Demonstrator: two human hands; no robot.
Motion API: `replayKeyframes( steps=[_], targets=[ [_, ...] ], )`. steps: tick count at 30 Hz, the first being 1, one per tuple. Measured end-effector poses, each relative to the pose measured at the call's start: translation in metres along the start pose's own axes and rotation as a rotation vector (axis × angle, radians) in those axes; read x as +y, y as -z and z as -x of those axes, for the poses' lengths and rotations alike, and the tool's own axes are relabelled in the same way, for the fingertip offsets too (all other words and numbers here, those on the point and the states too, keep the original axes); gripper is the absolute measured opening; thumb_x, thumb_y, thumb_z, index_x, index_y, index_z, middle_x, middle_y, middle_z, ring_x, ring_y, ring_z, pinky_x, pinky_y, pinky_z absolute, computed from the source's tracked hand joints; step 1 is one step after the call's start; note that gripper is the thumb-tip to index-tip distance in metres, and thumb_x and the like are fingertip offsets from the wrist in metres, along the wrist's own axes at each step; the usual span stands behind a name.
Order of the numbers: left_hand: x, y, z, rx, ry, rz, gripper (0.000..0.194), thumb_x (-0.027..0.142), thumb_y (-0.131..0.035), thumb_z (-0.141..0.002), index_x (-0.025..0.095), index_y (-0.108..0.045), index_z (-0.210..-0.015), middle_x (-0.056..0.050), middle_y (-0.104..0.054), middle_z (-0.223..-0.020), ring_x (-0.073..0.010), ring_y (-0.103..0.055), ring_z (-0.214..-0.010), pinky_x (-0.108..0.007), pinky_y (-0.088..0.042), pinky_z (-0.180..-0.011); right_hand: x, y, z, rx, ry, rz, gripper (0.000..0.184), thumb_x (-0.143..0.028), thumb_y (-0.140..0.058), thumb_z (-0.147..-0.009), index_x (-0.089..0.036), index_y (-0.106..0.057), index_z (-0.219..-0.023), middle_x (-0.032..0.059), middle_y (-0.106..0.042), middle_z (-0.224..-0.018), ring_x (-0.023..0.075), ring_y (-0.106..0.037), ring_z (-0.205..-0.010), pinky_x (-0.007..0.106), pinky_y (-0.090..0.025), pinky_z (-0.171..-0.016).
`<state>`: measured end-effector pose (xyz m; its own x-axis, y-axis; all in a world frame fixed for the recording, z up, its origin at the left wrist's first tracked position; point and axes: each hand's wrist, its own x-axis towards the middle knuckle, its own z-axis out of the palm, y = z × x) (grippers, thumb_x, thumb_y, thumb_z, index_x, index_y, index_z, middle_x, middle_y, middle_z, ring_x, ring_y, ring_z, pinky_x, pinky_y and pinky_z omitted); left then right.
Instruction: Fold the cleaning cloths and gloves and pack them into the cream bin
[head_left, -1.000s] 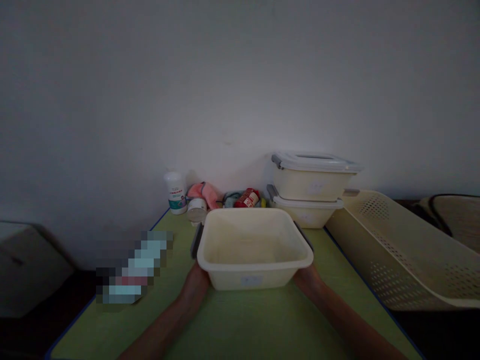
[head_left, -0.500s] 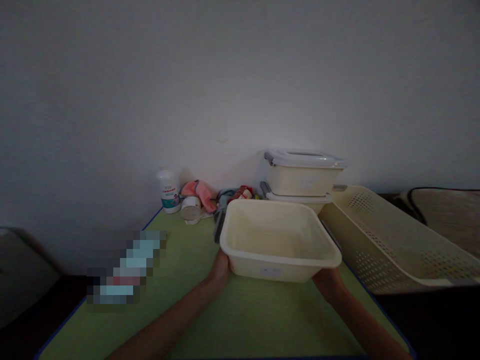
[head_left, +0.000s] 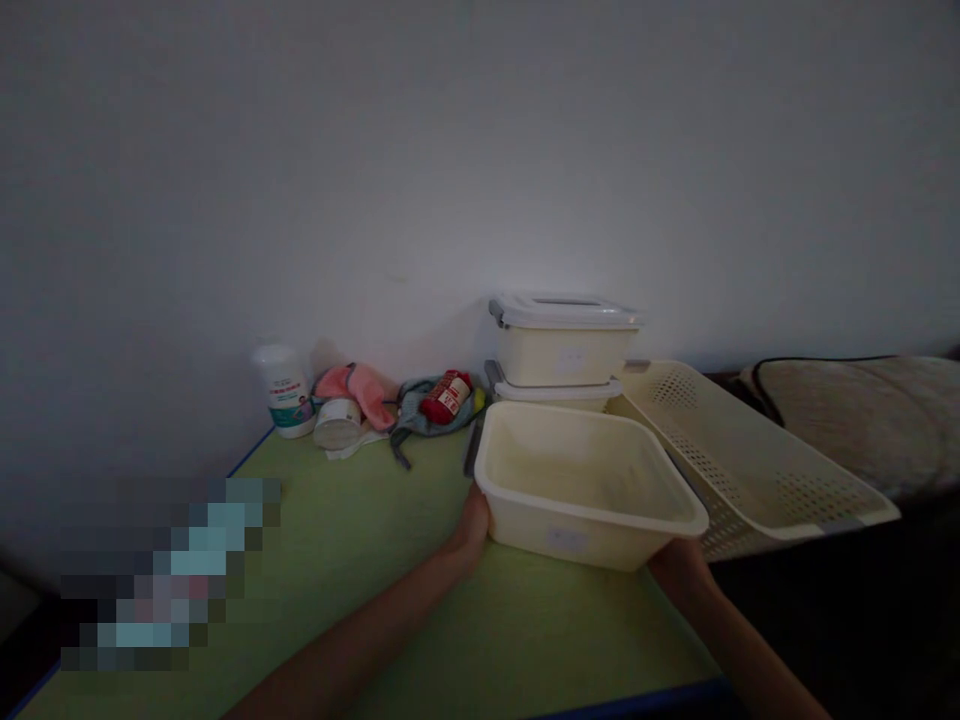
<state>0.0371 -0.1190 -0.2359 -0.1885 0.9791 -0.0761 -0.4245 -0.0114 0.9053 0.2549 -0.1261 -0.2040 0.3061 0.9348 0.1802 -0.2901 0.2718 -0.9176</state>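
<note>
A cream plastic storage box, lidless and with nothing visible inside, is held between my two hands over the green table. My left hand grips its left side below the rim, under a grey handle clip. At the near right corner, my right hand supports the box from beneath; its fingertips are hidden by the wall. A pale label sits on the box's near side. Just behind it stand two stacked boxes of the same kind, the upper box closed with a white lid.
A long perforated basket lies to the right, beside a beige cushion. Along the wall are a white bottle, a round tub, a pink cloth, a grey cloth and a red packet. A pixelated patch covers the table's left.
The view has turned to the right, so the background sits further left. The box and both hands appear further right, nearer the basket; more of the grey cloth and red packet shows.
</note>
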Motion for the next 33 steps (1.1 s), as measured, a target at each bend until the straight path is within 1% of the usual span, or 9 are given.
replayKeyframes(
  steps=[4,7,9,12,17,23,28,31,33],
  targets=[
    [-0.003,-0.005,-0.008,-0.013,-0.024,-0.008,0.028,0.036,-0.047,-0.082,0.018,-0.067,-0.092,-0.008,-0.07,-0.104,-0.0268,-0.053,-0.117,-0.041,-0.033,-0.105,0.003,0.002,-0.007,0.017,-0.01,-0.003,0.044,-0.044,-0.062,-0.065,-0.026,-0.064,-0.105,0.0031,-0.07,-0.104,0.028,-0.06,-0.106,0.045,-0.049,-0.092],
    [-0.006,-0.006,-0.014,-0.002,-0.052,-0.01,0.029,0.037,-0.048,-0.081,0.018,-0.065,-0.095,-0.007,-0.069,-0.105,-0.0257,-0.052,-0.118,-0.042,-0.031,-0.106,0.008,0.005,-0.011,0.021,-0.008,-0.004,0.044,-0.045,-0.061,-0.065,-0.027,-0.064,-0.105,0.0025,-0.07,-0.104,0.0274,-0.06,-0.106,0.044,-0.049,-0.092],
    [-0.009,-0.006,-0.017,0.012,-0.068,-0.014,0.029,0.035,-0.049,-0.08,0.019,-0.065,-0.097,-0.007,-0.069,-0.106,-0.0242,-0.051,-0.119,-0.042,-0.029,-0.108,0.011,0.006,-0.012,0.016,-0.004,-0.007,0.042,-0.045,-0.059,-0.067,-0.028,-0.064,-0.105,0.0018,-0.07,-0.105,0.0262,-0.06,-0.106,0.043,-0.048,-0.093],
    [-0.012,-0.005,-0.019,0.016,-0.088,-0.019,0.027,0.03,-0.049,-0.079,0.018,-0.065,-0.097,-0.006,-0.069,-0.105,-0.0233,-0.051,-0.119,-0.04,-0.03,-0.107,0.014,0.007,-0.012,0.021,-0.001,-0.01,0.042,-0.047,-0.056,-0.068,-0.028,-0.064,-0.105,0.0013,-0.069,-0.107,0.0251,-0.059,-0.108,0.043,-0.047,-0.095],
    [-0.013,-0.004,-0.019,0.002,-0.108,-0.022,0.028,0.028,-0.047,-0.078,0.018,-0.066,-0.097,-0.005,-0.069,-0.108,-0.0234,-0.052,-0.118,-0.039,-0.031,-0.107,0.017,0.005,-0.011,0.084,-0.027,0.004,0.043,-0.051,-0.054,-0.067,-0.028,-0.064,-0.103,0.0011,-0.067,-0.111,0.024,-0.055,-0.113,0.042,-0.044,-0.098],
    [-0.018,0.002,-0.023,-0.052,-0.153,-0.015,0.033,0.036,-0.048,-0.08,0.02,-0.063,-0.104,-0.003,-0.061,-0.123,-0.0206,-0.047,-0.123,-0.036,-0.031,-0.107,0.014,0.001,-0.01,0.107,-0.049,0.001,0.042,-0.051,-0.051,-0.072,-0.027,-0.063,-0.103,0.0021,-0.066,-0.112,0.023,-0.053,-0.115,0.043,-0.043,-0.098],
    [-0.018,0.007,-0.024,-0.042,-0.199,0.014,0.036,0.043,-0.052,-0.078,0.02,-0.062,-0.105,-0.005,-0.062,-0.121,-0.0209,-0.05,-0.12,-0.036,-0.034,-0.105,0.012,0.0,-0.007,0.087,-0.048,-0.009,0.042,-0.051,-0.055,-0.07,-0.027,-0.062,-0.104,0.0022,-0.065,-0.114,0.0236,-0.053,-0.116,0.043,-0.041,-0.1],
    [-0.013,0.01,-0.022,-0.065,-0.208,0.033,0.039,0.048,-0.053,-0.077,0.02,-0.063,-0.103,-0.004,-0.063,-0.12,-0.0216,-0.05,-0.12,-0.036,-0.033,-0.106,0.012,0.0,-0.006,0.077,-0.046,-0.005,0.043,-0.051,-0.055,-0.07,-0.027,-0.062,-0.104,0.0018,-0.065,-0.114,0.0229,-0.052,-0.117,0.041,-0.04,-0.1],
    [-0.009,0.011,-0.019,-0.089,-0.197,0.051,0.043,0.052,-0.05,-0.078,0.02,-0.063,-0.104,-0.004,-0.063,-0.119,-0.0221,-0.051,-0.119,-0.036,-0.033,-0.105,0.012,0.0,-0.006,0.042,-0.054,-0.008,0.044,-0.053,-0.053,-0.071,-0.026,-0.062,-0.104,0.0021,-0.066,-0.112,0.0232,-0.051,-0.118,0.041,-0.041,-0.1]
  ],
)
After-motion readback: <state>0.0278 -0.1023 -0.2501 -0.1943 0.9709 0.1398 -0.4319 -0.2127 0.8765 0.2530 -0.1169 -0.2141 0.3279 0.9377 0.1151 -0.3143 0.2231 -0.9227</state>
